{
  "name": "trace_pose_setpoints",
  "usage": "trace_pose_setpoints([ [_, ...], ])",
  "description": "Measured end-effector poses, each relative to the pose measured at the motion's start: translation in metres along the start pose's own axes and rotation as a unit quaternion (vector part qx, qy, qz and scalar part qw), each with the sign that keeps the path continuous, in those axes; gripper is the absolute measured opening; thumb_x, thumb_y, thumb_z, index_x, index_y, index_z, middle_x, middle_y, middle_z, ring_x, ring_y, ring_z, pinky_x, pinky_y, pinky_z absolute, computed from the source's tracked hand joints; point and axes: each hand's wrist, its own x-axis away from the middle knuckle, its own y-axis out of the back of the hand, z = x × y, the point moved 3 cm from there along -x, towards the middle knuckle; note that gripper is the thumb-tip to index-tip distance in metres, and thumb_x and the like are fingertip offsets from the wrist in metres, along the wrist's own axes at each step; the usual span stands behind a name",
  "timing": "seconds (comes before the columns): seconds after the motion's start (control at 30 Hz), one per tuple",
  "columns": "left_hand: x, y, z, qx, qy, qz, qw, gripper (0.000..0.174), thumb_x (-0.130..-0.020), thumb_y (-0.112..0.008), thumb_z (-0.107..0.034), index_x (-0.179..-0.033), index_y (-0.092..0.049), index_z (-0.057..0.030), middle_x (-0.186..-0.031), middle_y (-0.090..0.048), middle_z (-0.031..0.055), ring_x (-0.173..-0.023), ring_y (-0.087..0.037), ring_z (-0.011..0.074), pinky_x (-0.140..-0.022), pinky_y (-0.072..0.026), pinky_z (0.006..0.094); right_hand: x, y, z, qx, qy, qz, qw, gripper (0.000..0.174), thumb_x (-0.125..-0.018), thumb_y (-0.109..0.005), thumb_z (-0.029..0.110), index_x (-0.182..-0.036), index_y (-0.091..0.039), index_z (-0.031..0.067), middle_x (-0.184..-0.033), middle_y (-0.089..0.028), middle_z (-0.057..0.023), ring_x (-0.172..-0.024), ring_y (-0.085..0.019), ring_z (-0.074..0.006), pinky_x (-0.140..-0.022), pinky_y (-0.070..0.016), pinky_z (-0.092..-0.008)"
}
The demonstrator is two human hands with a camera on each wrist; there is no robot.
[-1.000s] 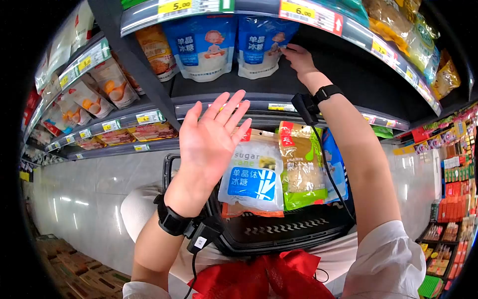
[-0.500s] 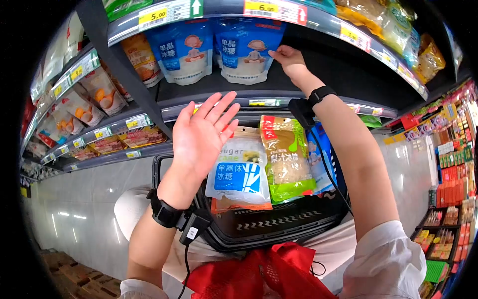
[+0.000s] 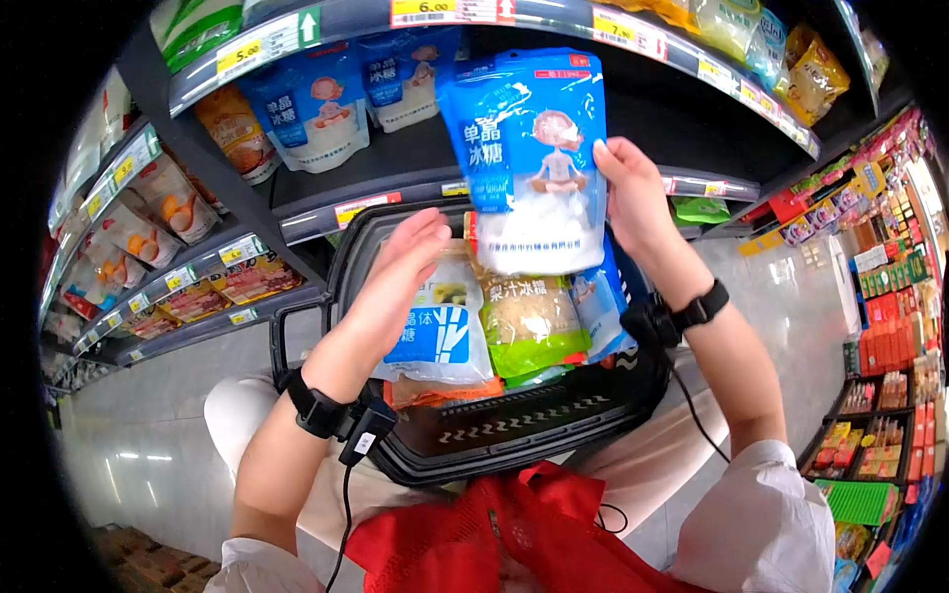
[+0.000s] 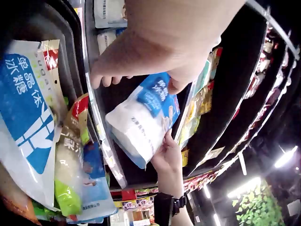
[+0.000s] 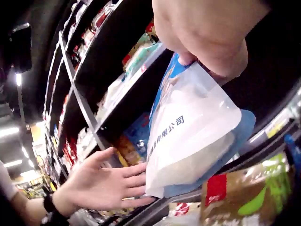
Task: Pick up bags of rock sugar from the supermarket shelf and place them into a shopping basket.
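Observation:
My right hand (image 3: 643, 203) pinches the side edge of a blue-and-white pouch of rock sugar (image 3: 539, 168), held upright above the shopping basket (image 3: 381, 435). White lumps show through its lower part. In the right wrist view, the thumb sits at the edge of the pouch (image 5: 188, 136). My left hand (image 3: 400, 272) is open, palm turned toward the pouch, fingers straight. Its fingertips come right up to the pouch side in the right wrist view. Inside the basket stand a white sugar cane bag (image 3: 435, 331), a green-and-brown bag (image 3: 534, 321) and another blue pouch (image 3: 600, 306), partly covered.
Two more blue pouches (image 3: 311, 109) stand on the black shelf (image 3: 682, 128) in front, beside an orange bag (image 3: 235, 128). A price rail (image 3: 554, 15) runs above them. Shelves with red packets (image 3: 890, 346) line the right side. Grey floor tiles (image 3: 129, 395) show at left.
The right hand has drawn the blue pouch off the shelf and over the basket. The left hand has turned its palm inward. The head view has shifted to the right.

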Motion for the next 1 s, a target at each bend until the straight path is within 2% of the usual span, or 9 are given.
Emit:
trace_pose_setpoints([
  [0.03,0.002,-0.009,0.001,-0.049,-0.003,0.012,0.999,0.053,-0.088,-0.045,-0.03,-0.131,-0.028,-0.004,-0.133,-0.036,0.0112,-0.122,-0.033,0.0205,-0.1,-0.0257,0.0358,0.015,0.0,-0.005,-0.051,-0.025,-0.001,0.998,0.012,-0.088,-0.049,0.015,-0.085,-0.05,0.0029,-0.077,-0.057,-0.0035,-0.069,-0.054,-0.0096,-0.063,-0.0457,-0.023],
  [0.07,0.001,-0.018,0.004,0.007,0.017,0.069,0.997,0.055,-0.088,-0.047,-0.03,-0.131,-0.026,-0.0045,-0.13,-0.038,0.0105,-0.122,-0.033,0.0214,-0.1,-0.027,0.037,0.029,-0.001,-0.01,-0.095,-0.066,-0.02,0.993,0.013,-0.089,-0.047,0.014,-0.088,-0.05,0.0018,-0.082,-0.059,-0.0064,-0.073,-0.057,-0.0125,-0.068,-0.0479,-0.0259],
  [0.1,0.005,-0.027,0.007,0.094,0.052,0.104,0.989,0.056,-0.085,-0.055,-0.029,-0.129,-0.029,-0.0048,-0.123,-0.044,0.011,-0.115,-0.042,0.0192,-0.097,-0.0333,0.0343,0.043,-0.003,-0.018,-0.12,-0.098,-0.008,0.988,0.014,-0.09,-0.045,0.015,-0.09,-0.051,0.0022,-0.085,-0.06,-0.0085,-0.077,-0.059,-0.0156,-0.071,-0.0488,-0.029],
  [0.17,0.014,-0.034,0.016,0.099,0.143,0.126,0.977,0.055,-0.085,-0.055,-0.028,-0.128,-0.03,-0.0042,-0.12,-0.047,0.0106,-0.109,-0.048,0.0187,-0.091,-0.0397,0.0328,0.067,-0.006,-0.037,-0.161,-0.203,0.005,0.966,0.025,-0.092,-0.04,0.023,-0.104,-0.049,0.0019,-0.102,-0.057,-0.0117,-0.092,-0.057,-0.0199,-0.083,-0.0453,-0.0333],
  [0.27,0.016,-0.028,0.032,0.134,0.212,0.087,0.964,0.047,-0.085,-0.055,-0.029,-0.121,-0.04,-0.0038,-0.113,-0.052,0.0098,-0.102,-0.052,0.0188,-0.087,-0.0425,0.0322,0.087,-0.011,-0.059,-0.202,-0.287,-0.061,0.934,0.032,-0.092,-0.037,0.026,-0.111,-0.047,0.0017,-0.109,-0.055,-0.0134,-0.099,-0.054,-0.0223,-0.086,-0.0434,-0.0355],
  [0.3,0.017,-0.027,0.037,0.165,0.254,0.075,0.95,0.044,-0.084,-0.055,-0.03,-0.118,-0.043,-0.0041,-0.111,-0.054,0.0094,-0.101,-0.053,0.0189,-0.086,-0.0431,0.0322,0.088,-0.014,-0.07,-0.237,-0.295,-0.001,0.926,0.034,-0.092,-0.039,0.028,-0.113,-0.047,0.0026,-0.109,-0.055,-0.0122,-0.098,-0.054,-0.0221,-0.086,-0.0431,-0.0353],
  [0.37,0.02,-0.029,0.043,0.155,0.261,0.052,0.951,0.04,-0.085,-0.054,-0.031,-0.114,-0.048,-0.0051,-0.108,-0.056,0.0089,-0.098,-0.055,0.0193,-0.084,-0.0439,0.0327,0.099,-0.016,-0.087,-0.268,-0.36,0.024,0.893,0.034,-0.091,-0.042,0.027,-0.114,-0.047,0.0034,-0.109,-0.055,-0.0104,-0.097,-0.055,-0.0215,-0.086,-0.0433,-0.0346],
  [0.6,0.027,-0.033,0.043,0.124,0.312,-0.015,0.942,0.04,-0.086,-0.051,-0.03,-0.118,-0.044,-0.0084,-0.113,-0.053,0.0097,-0.101,-0.055,0.0239,-0.075,-0.0495,0.0415,0.117,-0.02,-0.082,-0.312,-0.395,0.039,0.863,0.031,-0.088,-0.048,0.02,-0.114,-0.047,0.0033,-0.108,-0.055,-0.0092,-0.097,-0.055,-0.0196,-0.085,-0.0442,-0.0335],
  [1.0,0.025,-0.029,0.037,0.121,0.322,0.009,0.939,0.039,-0.087,-0.05,-0.027,-0.119,-0.042,-0.0075,-0.113,-0.052,0.0111,-0.1,-0.055,0.0244,-0.071,-0.0527,0.0389,0.108,-0.012,-0.089,-0.281,-0.421,0.047,0.861,0.031,-0.088,-0.048,0.022,-0.111,-0.049,0.0016,-0.108,-0.056,-0.0108,-0.096,-0.056,-0.0216,-0.083,-0.0458,-0.0351],
])
